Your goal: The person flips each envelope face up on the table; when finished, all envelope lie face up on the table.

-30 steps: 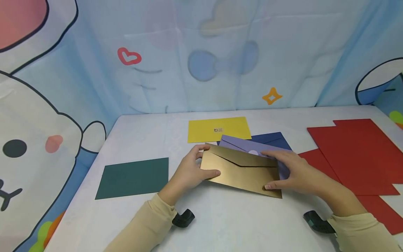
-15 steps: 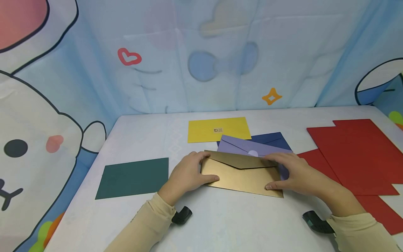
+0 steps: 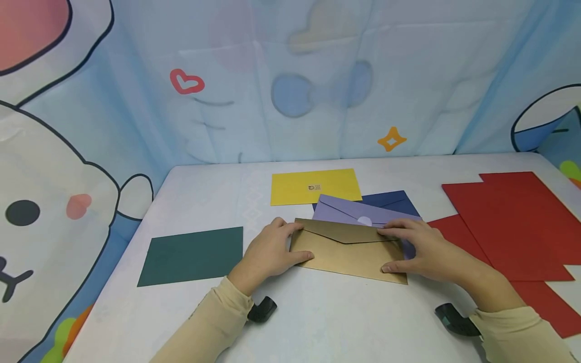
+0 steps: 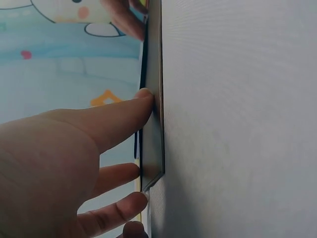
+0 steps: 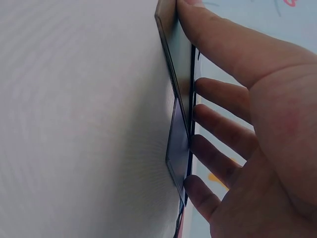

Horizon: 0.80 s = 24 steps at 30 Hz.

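Note:
A gold envelope [image 3: 347, 254] with a pointed flap lies on the white table, overlapping a lilac envelope [image 3: 338, 209] behind it. My left hand [image 3: 270, 252] is at its left end. In the left wrist view, the thumb [image 4: 143, 96] touches its face and the other fingers reach its edge. My right hand [image 3: 422, 249] rests on its right end, thumb near the lower edge and fairly straight fingertips [image 5: 198, 113] on the upper part. The lilac envelope has a pale round seal; its lower part is hidden under the gold one.
A yellow envelope [image 3: 315, 187] lies at the back, partly over a navy envelope [image 3: 392, 201]. To the left is a dark green envelope [image 3: 190, 257]. Several red envelopes [image 3: 513, 227] overlap on the right. A printed blue curtain [image 3: 317, 131] hangs behind the table.
The gold envelope's far edge has lowered, so it now lies flatter over the lilac one. My left hand has come down with it; the right hand has barely moved.

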Motion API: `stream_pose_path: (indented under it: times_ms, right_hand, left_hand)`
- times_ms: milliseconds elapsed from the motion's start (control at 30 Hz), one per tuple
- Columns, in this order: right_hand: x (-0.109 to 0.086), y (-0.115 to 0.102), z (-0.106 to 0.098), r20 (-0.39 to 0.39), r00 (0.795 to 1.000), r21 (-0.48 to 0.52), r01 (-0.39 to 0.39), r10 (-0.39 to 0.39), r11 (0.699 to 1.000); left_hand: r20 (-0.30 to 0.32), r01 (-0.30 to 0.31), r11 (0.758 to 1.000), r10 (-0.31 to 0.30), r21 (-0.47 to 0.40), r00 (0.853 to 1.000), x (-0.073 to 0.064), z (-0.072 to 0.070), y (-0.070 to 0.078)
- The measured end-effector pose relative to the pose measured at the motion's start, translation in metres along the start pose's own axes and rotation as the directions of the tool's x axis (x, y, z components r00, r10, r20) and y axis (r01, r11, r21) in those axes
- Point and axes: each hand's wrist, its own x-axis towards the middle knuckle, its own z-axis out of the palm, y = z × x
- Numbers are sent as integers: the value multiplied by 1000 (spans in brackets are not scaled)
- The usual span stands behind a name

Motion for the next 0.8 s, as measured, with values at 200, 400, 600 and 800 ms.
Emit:
stream_pose_path:
  times_ms: [200, 400, 600, 800]
  right_hand:
    - [0, 1, -1, 1, 1000, 1, 16, -16, 1000]
    - [-2, 2, -1, -1, 1000, 5, 17, -17, 1000]
    - [-2, 2, -2, -8, 1000, 4, 25, -25, 1000]
    - [-3, 1, -2, 0, 1000, 5, 11, -11, 1000]
  left_hand:
    - [17, -11, 1000, 11, -15, 1000, -1, -1, -2]
    - [49, -28, 999, 29, -28, 998, -1, -3, -4]
    - [67, -31, 999, 33, -30, 997, -1, -6, -4]
    - [69, -39, 999, 41, -24, 997, -2, -6, -5]
